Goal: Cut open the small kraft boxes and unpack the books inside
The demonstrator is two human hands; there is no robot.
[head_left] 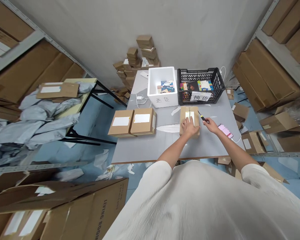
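My left hand [189, 126] rests with spread fingers on top of a small cardboard box [194, 110] that bears a white label. A dark seam runs along the box top above my fingertips. In my right hand [211, 126] is a utility knife [202, 118] with a black and yellow handle. Its tip points up and left, close to the box's right edge; whether it touches the box I cannot tell. A phone [225, 131] with a lit pink screen lies right of my right wrist, with a white cable running beside it.
Two labelled boxes [143, 121] stand left on the grey table [140, 150]. A white foam bin [162, 99] and a black crate [201, 97], both holding books or packets, stand behind. Grey parcels [47, 110] cover a side table. Stacked cartons and paper scraps [108, 171] surround the table.
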